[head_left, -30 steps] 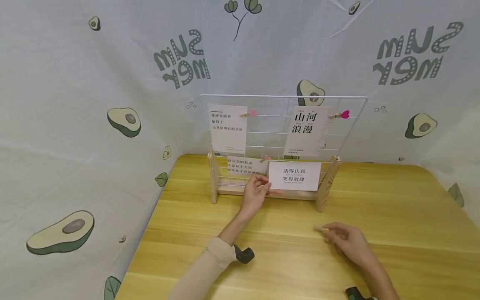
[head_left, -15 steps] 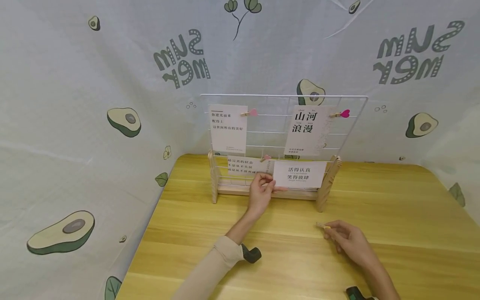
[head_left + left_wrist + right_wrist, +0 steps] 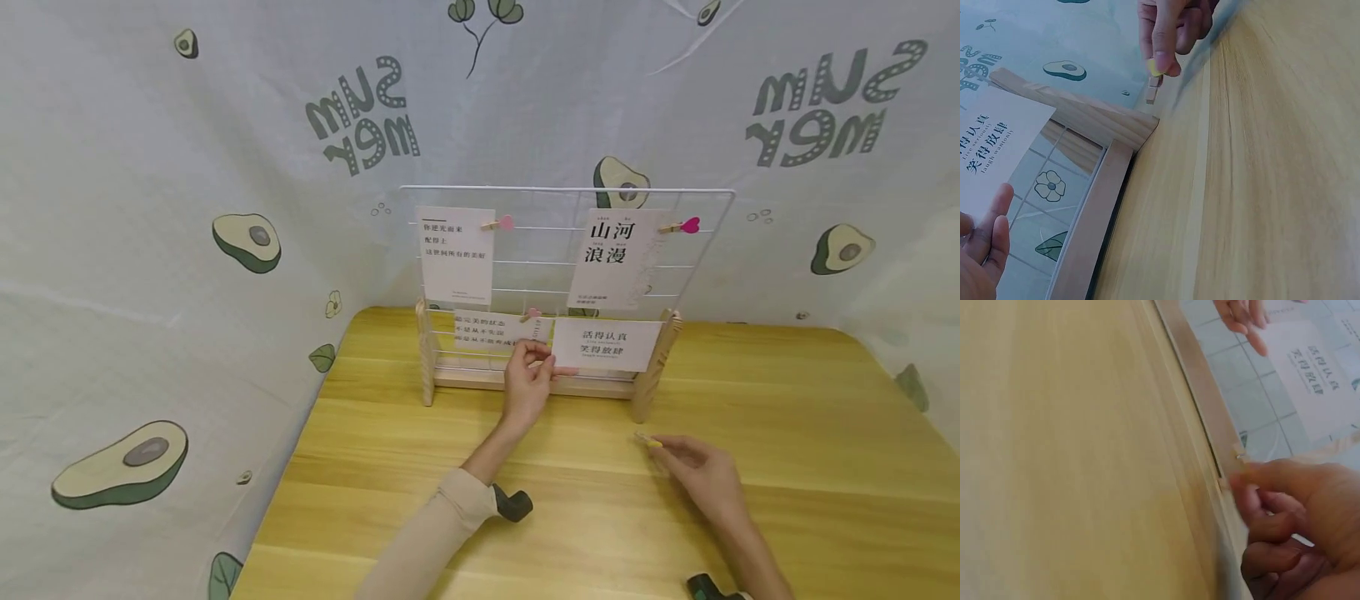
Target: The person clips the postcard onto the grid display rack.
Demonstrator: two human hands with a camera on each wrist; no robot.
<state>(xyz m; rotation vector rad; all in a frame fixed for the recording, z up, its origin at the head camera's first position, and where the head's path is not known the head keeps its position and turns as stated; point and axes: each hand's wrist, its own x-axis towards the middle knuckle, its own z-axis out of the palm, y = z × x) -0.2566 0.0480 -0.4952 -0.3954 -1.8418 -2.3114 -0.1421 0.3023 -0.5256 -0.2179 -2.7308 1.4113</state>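
Observation:
A white card (image 3: 606,345) with black lettering is pinched at its lower left corner by my left hand (image 3: 528,385), which holds it against the lower right of the white wire grid (image 3: 540,265). Between thumb and fingertips my right hand (image 3: 705,479) pinches a small wooden clothespin (image 3: 1152,90) with a yellow end, over the table in front of the rack's right foot. In the right wrist view the clothespin (image 3: 1239,452) shows at the fingertips, beside the wooden base bar. Several fingers of the left hand lie along the card's lower edge.
Pink heart clothespins hold an upper left card (image 3: 456,258), an upper right card (image 3: 611,260) and a lower left card (image 3: 487,328) on the grid. Wooden feet (image 3: 654,371) carry the grid on the wooden table (image 3: 375,483). An avocado-print cloth (image 3: 300,167) hangs behind.
My left hand has shifted right with the card, which now sits nearer the right foot. The right hand has risen slightly toward the rack, still pinching the clothespin.

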